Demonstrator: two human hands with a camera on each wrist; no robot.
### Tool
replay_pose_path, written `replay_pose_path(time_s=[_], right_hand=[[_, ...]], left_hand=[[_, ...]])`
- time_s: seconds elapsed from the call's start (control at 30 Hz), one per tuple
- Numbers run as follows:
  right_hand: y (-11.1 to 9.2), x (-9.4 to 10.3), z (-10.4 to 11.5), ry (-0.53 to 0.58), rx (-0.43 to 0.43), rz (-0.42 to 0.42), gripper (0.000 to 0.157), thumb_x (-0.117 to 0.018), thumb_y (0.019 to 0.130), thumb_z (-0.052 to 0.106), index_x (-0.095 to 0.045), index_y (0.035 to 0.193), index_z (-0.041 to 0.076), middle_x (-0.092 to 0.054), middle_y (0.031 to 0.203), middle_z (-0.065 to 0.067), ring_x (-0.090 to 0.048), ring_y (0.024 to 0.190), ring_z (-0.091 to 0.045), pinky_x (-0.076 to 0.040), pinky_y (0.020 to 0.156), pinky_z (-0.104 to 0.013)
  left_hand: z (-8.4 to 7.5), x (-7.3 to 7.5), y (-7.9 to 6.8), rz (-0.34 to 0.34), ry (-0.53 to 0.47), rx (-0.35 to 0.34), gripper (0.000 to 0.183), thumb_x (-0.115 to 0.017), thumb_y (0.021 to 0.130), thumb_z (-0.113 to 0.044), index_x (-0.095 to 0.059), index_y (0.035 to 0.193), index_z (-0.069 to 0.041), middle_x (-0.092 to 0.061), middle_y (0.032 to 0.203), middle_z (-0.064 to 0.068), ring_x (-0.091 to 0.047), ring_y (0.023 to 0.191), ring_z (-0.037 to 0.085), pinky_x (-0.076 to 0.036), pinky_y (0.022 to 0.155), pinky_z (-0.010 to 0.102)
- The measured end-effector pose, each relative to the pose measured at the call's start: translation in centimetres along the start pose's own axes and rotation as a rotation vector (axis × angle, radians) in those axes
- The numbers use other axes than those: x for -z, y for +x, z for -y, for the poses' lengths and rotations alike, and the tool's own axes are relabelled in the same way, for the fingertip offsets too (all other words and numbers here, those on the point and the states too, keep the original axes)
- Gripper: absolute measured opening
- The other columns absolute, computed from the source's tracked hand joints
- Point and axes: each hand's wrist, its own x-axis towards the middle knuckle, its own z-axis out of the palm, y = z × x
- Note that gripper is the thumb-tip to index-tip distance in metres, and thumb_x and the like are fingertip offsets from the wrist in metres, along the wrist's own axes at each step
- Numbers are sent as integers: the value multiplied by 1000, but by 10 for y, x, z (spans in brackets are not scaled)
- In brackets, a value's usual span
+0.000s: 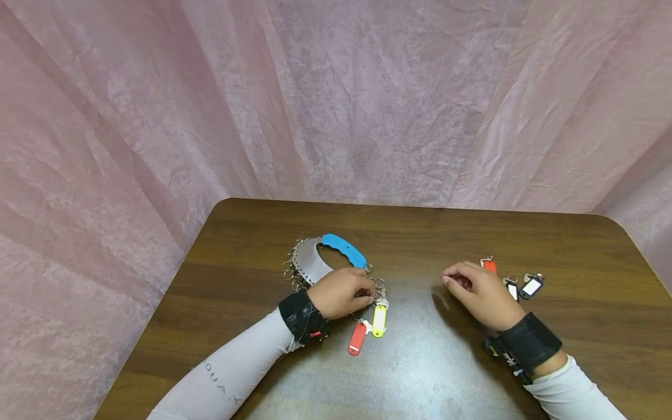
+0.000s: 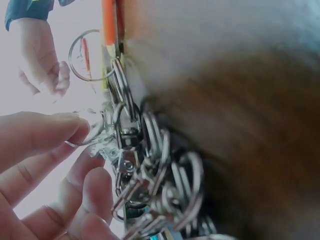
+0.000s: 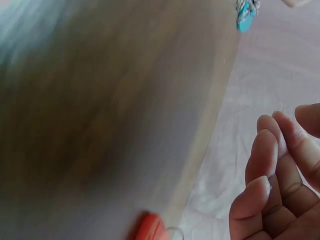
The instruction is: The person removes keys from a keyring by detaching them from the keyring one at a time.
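Observation:
A key holder (image 1: 310, 262) with a curved metal plate, a row of small rings and a blue handle (image 1: 345, 247) lies on the table. My left hand (image 1: 341, 291) is over its near right end, and in the left wrist view the thumb and a finger pinch a metal split ring (image 2: 103, 124). By those fingers lie a yellow key tag (image 1: 379, 322) and a red key tag (image 1: 357, 339). Farther right, my right hand (image 1: 485, 297) hovers above the table, fingers loosely bent, with nothing in it.
Just beyond my right hand are an orange key tag (image 1: 490, 266) and two black key tags, one (image 1: 512, 290) partly behind the hand and another (image 1: 531, 287) to its right. A pink curtain (image 1: 394, 105) hangs behind the wooden table (image 1: 420, 227).

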Motion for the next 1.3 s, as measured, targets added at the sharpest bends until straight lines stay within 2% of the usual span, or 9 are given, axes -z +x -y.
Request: replay_pose_path(time_s=[0.23,0.57,1.03,1.3], right_hand=[[1,-9,13,22,22,20,6,-70,93,9,-73,97,11,-60,82,9,-48,73,1,-43,63,-20],[7,-22,27,30,67,55,4,-72,92,11,-74,95,13,-58,81,12,-49,71,2,-44,62,-20],[21,-49,52,134,110,185,6,-74,91,14,-72,96,16,-59,80,12,-51,70,5,-46,62,-19],[29,-59,60,141,108,241,7,-75,88,14,-70,93,15,-61,79,11,-54,71,4,-48,64,-20]], left_hand=[[0,0,3,7,-5,32,8,-67,96,-20,-74,94,-21,-63,90,-6,-52,75,5,-44,69,20],[1,1,6,-38,-20,26,8,-65,96,-15,-71,90,-18,-63,89,-5,-53,76,6,-45,70,20],[-2,7,14,-30,-14,52,7,-65,96,-17,-72,93,-18,-66,91,-5,-55,77,5,-45,70,21],[-7,11,21,-36,8,69,6,-65,96,-18,-70,93,-17,-66,91,-3,-56,76,7,-45,69,22]])
